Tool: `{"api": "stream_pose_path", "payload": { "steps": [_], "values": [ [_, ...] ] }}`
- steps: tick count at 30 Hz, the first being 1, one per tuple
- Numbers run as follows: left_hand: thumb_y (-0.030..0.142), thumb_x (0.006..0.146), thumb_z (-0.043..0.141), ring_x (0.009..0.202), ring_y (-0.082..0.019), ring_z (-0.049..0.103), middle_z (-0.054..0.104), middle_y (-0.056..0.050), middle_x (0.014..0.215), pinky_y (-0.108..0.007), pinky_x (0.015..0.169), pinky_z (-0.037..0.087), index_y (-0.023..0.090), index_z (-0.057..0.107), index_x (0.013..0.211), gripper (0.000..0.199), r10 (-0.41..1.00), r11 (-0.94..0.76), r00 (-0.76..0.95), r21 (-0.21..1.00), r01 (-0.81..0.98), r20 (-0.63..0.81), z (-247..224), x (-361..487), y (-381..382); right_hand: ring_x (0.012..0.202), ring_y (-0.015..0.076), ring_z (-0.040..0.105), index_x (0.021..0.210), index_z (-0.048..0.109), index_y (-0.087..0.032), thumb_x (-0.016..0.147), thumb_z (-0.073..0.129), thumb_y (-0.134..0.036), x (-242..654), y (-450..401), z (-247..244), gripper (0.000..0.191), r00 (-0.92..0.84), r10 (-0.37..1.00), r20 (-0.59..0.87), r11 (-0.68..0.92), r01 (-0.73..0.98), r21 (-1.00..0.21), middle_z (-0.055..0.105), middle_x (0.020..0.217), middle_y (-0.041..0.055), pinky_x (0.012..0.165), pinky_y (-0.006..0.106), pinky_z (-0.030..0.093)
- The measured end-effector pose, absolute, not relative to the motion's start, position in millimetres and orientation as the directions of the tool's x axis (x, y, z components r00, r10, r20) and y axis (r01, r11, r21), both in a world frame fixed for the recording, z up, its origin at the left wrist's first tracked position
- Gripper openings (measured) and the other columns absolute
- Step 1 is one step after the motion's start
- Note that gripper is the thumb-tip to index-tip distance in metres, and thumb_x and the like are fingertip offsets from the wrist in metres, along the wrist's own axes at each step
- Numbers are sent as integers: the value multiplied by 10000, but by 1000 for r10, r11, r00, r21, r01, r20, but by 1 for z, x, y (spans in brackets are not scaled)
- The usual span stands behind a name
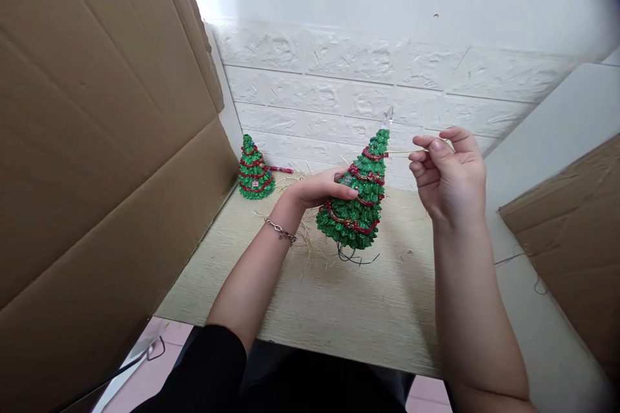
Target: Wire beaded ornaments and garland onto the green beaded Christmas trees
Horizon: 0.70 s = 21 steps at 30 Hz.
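Note:
My left hand (329, 187) is wrapped around the side of a green glittery Christmas tree figurine (361, 203) with red garlands and a clear tip. The figurine is held tilted above the table, and dark wires (356, 259) hang from its base. To its right, my right hand (448, 171) is raised, thumb and fingers pinching a thin yellowish wire (409, 152). That wire runs across to the upper part of the tree, near the top garland. How it joins the tree is too small to tell.
A second, smaller green tree figurine (256, 174) stands at the back left, with a red stick-like item (281, 170) beside it. Loose pale wires (310, 242) lie on the wooden table (349, 322). Cardboard (106, 129) walls the left side; more cardboard (571, 245) is at right.

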State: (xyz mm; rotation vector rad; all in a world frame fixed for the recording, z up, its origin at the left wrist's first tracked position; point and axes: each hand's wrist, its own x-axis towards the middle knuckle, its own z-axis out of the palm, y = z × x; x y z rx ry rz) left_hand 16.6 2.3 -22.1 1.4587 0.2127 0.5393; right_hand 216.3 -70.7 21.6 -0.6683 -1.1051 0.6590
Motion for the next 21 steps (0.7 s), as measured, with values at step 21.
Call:
{"api": "stream_pose_path", "payload": {
  "steps": [21],
  "values": [
    [498,547,879,1075,-339,665,720,-137,972,-390,882,548,141,644,1095,695,549,-31,760,917,-397,347,-8,11,-3,479,99,557,836,571,-194,840,540,-242,209,-61,12,57,244,954,174,122,215,-969,652,687,-2,500,229,430]
  ]
}}
